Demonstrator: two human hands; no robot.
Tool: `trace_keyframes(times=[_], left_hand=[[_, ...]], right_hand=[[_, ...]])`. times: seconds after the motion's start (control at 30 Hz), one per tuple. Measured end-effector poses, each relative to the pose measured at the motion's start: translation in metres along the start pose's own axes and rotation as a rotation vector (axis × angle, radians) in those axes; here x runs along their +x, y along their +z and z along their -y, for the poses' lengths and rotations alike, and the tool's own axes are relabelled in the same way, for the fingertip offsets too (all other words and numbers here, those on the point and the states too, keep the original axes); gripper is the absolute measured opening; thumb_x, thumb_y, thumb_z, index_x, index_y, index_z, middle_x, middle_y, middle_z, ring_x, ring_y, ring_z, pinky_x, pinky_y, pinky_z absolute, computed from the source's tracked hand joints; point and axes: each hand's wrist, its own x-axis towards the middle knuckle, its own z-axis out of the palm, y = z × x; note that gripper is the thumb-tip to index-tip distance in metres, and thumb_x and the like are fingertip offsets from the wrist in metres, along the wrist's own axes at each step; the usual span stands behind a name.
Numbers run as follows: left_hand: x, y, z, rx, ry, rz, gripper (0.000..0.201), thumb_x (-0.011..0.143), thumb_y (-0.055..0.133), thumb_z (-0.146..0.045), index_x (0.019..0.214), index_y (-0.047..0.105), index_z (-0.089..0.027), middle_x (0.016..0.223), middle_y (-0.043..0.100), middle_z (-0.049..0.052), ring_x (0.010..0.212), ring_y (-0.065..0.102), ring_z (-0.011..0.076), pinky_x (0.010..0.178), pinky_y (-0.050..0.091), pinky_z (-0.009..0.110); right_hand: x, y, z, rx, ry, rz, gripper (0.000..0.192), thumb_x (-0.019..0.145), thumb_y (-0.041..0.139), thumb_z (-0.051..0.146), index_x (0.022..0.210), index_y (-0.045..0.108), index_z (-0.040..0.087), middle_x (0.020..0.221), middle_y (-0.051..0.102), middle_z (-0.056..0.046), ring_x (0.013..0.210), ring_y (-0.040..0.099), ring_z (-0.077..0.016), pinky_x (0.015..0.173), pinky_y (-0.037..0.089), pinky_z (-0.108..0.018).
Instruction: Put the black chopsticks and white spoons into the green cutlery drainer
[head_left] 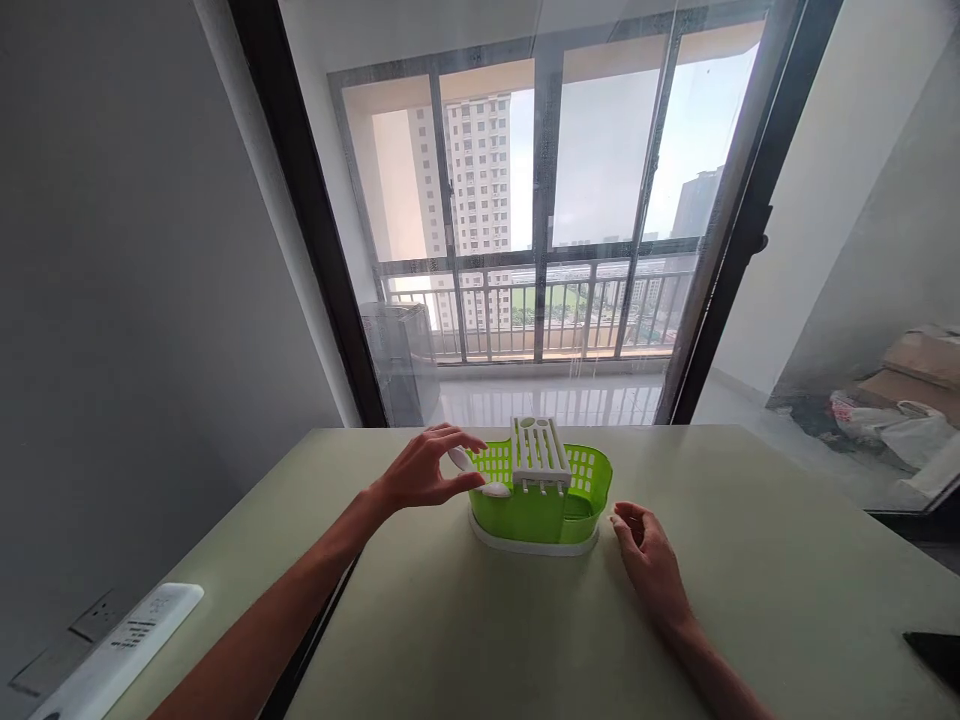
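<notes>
Your left grip: was bare, no glove, no ring.
Your right grip: was bare, ungloved.
Your forearms: were uncovered, no sleeves, no watch.

Both arms are stretched out forward, bare to past the elbow. Left hand is raised a bit, palm down, fingers curled with thumb and forefinger pinched together, looks like a grip but hard to say how tight from here. Right hand sits lower and nearer, relaxed, fingers loosely bent and pointing left, nothing in it, wrist straight.
</notes>
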Motion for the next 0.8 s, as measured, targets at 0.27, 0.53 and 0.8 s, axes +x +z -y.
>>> trace_keyframes(times=[0.27,0.53,0.8], left_hand=[[0.003,0.022,-0.018,0.244,0.031,0.045,0.065,0.075,0.077,-0.068,0.119,0.070,-0.021,0.111,0.078,0.010,0.094,0.072,0.0260,0.077,0.057,0.036],[0.015,0.034,-0.010,0.318,0.165,0.052,0.029,0.092,0.068,-0.050,0.095,0.074,-0.022,0.093,0.079,0.005,0.084,0.070,0.0192,0.067,0.055,0.028],[0.009,0.042,0.000,0.388,0.221,-0.002,0.027,0.099,0.059,-0.045,0.097,0.075,-0.023,0.099,0.080,0.005,0.095,0.071,0.0191,0.073,0.057,0.028]], right_hand=[[0.001,0.001,-0.004,0.008,-0.008,0.000,0.041,0.088,0.058,0.053,0.112,0.063,0.020,0.120,0.071,-0.012,0.110,0.069,-0.0282,0.095,0.054,-0.041],[0.000,0.000,0.000,0.030,-0.021,0.001,0.038,0.086,0.061,0.050,0.111,0.063,0.021,0.116,0.072,-0.010,0.103,0.071,-0.0271,0.088,0.057,-0.039],[-0.001,0.001,0.006,0.016,-0.002,0.017,0.038,0.087,0.058,0.050,0.111,0.062,0.021,0.117,0.070,-0.010,0.103,0.071,-0.0270,0.087,0.058,-0.039]])
